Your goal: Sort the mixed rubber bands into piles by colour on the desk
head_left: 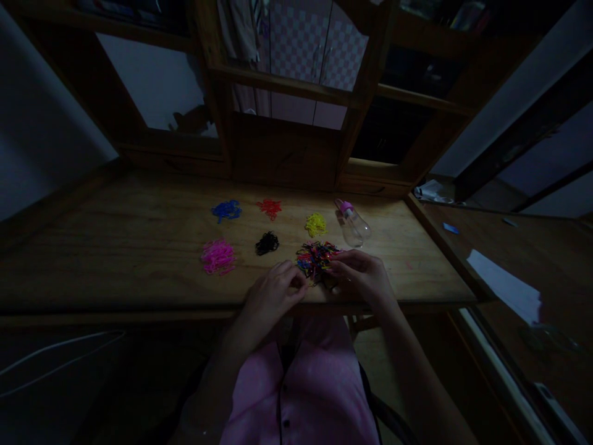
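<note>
A mixed pile of small coloured rubber bands (316,258) lies near the table's front edge, between my hands. My right hand (361,272) reaches into its right side with thumb and fingers pinched together; whatever is between the fingertips is too small to make out. My left hand (280,287) rests at the pile's left edge, its thumb and forefinger curled together in a ring. Single-colour heaps lie beyond: black bands (267,243), pink bands (218,257), blue bands (227,211), red bands (270,208) and yellow bands (315,225).
A clear bulb-shaped bottle (356,228) with a pink cap lies behind my right hand on the wooden table (139,247). A wooden shelf unit (282,151) rises at the back. On the right, another brown surface (546,253) holds white paper (504,287) and a small blue item (450,228).
</note>
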`<state>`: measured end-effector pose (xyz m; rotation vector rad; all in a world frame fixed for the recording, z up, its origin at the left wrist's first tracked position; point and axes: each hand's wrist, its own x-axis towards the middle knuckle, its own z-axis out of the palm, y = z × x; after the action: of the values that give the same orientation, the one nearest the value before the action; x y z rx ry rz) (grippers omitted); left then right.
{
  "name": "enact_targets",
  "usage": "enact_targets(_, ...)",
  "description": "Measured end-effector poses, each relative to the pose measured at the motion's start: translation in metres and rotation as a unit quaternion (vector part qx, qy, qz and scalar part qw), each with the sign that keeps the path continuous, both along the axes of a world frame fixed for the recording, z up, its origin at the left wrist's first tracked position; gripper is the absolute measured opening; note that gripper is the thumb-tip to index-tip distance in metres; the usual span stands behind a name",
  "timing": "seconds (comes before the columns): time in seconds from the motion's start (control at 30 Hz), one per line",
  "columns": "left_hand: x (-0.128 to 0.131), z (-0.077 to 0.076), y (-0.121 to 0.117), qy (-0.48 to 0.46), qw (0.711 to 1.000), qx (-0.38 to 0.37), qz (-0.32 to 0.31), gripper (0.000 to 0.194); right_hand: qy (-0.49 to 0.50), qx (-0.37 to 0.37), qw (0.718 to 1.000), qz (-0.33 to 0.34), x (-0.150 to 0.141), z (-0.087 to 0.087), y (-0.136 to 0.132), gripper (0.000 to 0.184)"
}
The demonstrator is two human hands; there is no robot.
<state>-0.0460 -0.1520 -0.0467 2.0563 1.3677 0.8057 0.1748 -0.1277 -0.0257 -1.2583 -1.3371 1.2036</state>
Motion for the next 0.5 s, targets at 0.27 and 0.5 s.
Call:
enact_targets(0.27,-0.014,-0.004,0.001,-0.107,0.994,-0.022,-0.027,0.005,-0.04,0.132,0.99,-0.024,-0.012,0.015,0.041,0.018)
enact_targets(0.5,-0.015,0.03,0.06,-0.032,0.996,0.066,-0.058,0.013,-0.135,0.191,0.972,-0.021,-0.029,0.0,0.121,0.015)
